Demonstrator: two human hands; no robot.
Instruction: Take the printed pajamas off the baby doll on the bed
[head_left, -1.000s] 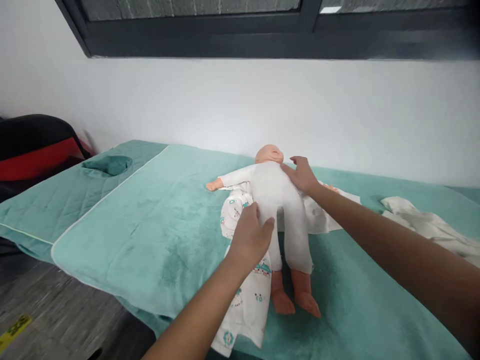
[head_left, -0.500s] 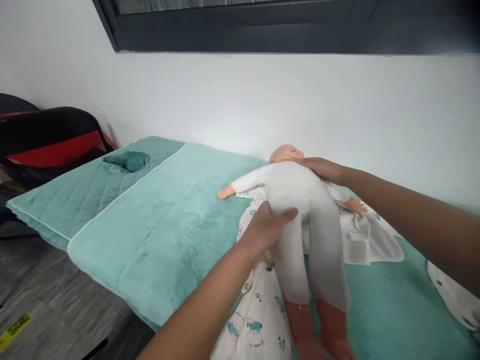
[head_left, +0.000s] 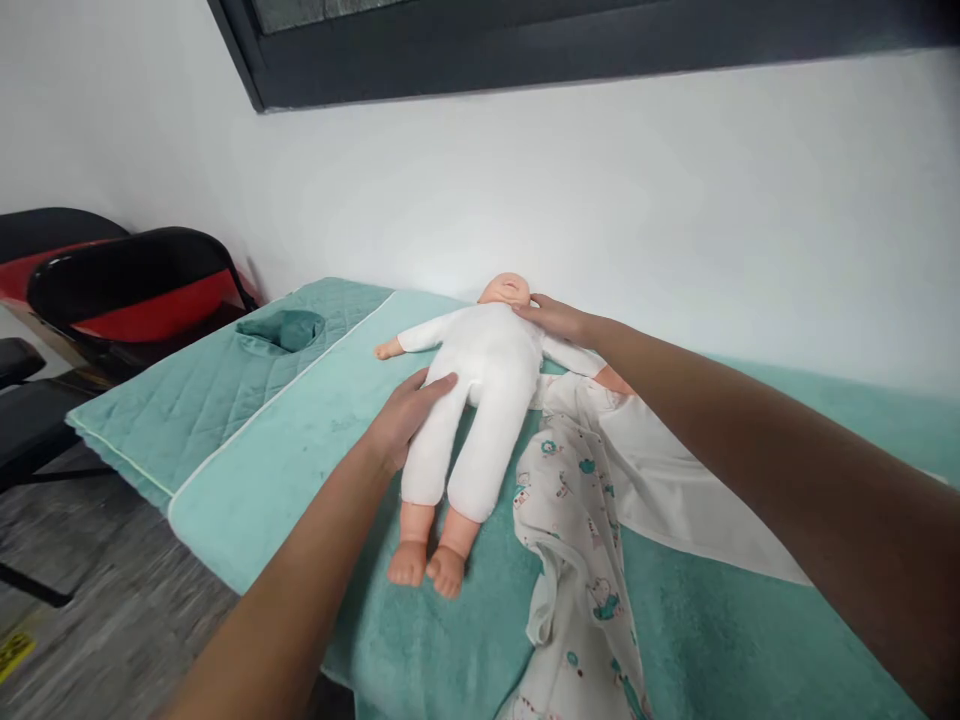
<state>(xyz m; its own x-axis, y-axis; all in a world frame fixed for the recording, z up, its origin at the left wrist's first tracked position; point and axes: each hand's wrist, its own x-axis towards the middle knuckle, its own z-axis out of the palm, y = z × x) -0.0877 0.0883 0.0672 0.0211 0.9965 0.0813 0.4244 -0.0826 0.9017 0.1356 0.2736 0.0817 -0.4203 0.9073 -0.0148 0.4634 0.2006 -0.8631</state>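
A baby doll (head_left: 491,345) with a white cloth body and bare plastic feet lies face up on the teal padded mat (head_left: 300,460), head toward the wall. My left hand (head_left: 409,412) grips its hip and upper thigh, thumb on top, the other fingers partly hidden beneath. At the doll's neck and shoulder, my right hand (head_left: 559,318) holds on, with some fingers out of sight behind the head. Beside the doll on the right is a crumpled white baby garment (head_left: 574,520) printed with small animals. Its plain white part (head_left: 675,480) spreads under my right forearm.
A quilted teal section (head_left: 202,400) with a hollowed teal pillow (head_left: 281,332) forms the mat's left end. Black folding chairs with red backs (head_left: 157,305) stand at the left. Behind the mat is a white wall (head_left: 675,220) below a dark window frame (head_left: 487,50).
The doll has moved left and down, off the garment and onto the mat, with both hands still holding it. The garment now shows at its right. My view has shifted.
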